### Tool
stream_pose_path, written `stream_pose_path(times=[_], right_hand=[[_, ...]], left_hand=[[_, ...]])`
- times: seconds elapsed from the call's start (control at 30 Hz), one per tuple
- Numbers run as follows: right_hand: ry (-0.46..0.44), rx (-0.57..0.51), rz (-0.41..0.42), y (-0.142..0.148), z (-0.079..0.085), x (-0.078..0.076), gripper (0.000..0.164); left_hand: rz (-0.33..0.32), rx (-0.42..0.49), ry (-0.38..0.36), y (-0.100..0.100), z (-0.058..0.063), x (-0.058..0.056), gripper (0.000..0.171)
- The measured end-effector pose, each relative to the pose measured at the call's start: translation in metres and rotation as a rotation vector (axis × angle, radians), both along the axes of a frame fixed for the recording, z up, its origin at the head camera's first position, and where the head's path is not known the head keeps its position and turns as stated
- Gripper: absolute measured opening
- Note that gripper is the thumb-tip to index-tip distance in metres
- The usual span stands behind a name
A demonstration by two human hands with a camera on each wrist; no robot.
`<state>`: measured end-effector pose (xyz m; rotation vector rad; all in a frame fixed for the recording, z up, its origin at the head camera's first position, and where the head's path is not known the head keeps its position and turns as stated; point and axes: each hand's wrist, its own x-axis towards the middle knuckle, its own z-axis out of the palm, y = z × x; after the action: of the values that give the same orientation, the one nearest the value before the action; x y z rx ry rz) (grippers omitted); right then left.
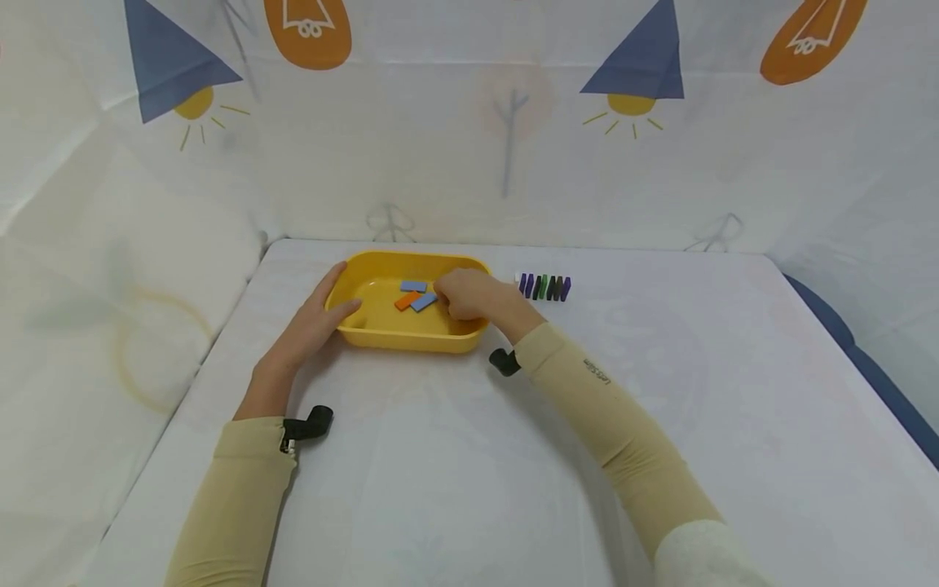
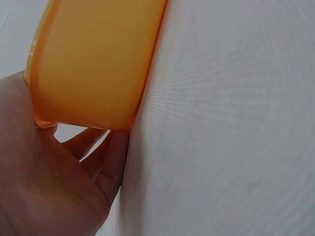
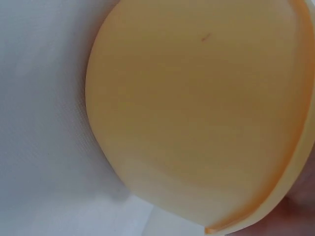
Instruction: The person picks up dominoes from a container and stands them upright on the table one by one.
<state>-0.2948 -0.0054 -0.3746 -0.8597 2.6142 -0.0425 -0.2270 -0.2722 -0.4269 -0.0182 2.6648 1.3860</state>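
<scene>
A yellow plastic tray with rounded corners stands near the far side of the table. My left hand grips its left end, thumb over the rim and fingers along the outside wall; the left wrist view shows those fingers under the tray's lip. Over the tray's right side, my right hand reaches in with bent fingers. Its fingertips are hidden, and I cannot tell whether they hold anything. Beside them on the tray floor lie a blue tile, an orange tile and another blue tile.
Just right of the tray, a row of several thin tiles in purple, green and black stands on edge on the white-covered table. A printed white curtain hangs behind the table's far edge. Dark blue material shows beyond the right edge.
</scene>
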Motion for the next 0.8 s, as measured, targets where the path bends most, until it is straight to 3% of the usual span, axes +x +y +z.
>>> stream_pose_path(times=[0.33,0.67,0.8], right_hand=[[-0.036,-0.046,0.002,0.002,0.001,0.001,0.017],[-0.045,-0.187,0.072,0.010,0.001,-0.002,0.017],[-0.076,-0.253,0.065,0.014,0.001,-0.003,0.017]], left_hand=[[0.002,-0.006,0.003,0.000,0.001,0.002,0.075],[0.001,0.004,0.005,0.000,0.001,0.001,0.075],[-0.001,0.004,0.001,0.001,0.000,0.001,0.075]])
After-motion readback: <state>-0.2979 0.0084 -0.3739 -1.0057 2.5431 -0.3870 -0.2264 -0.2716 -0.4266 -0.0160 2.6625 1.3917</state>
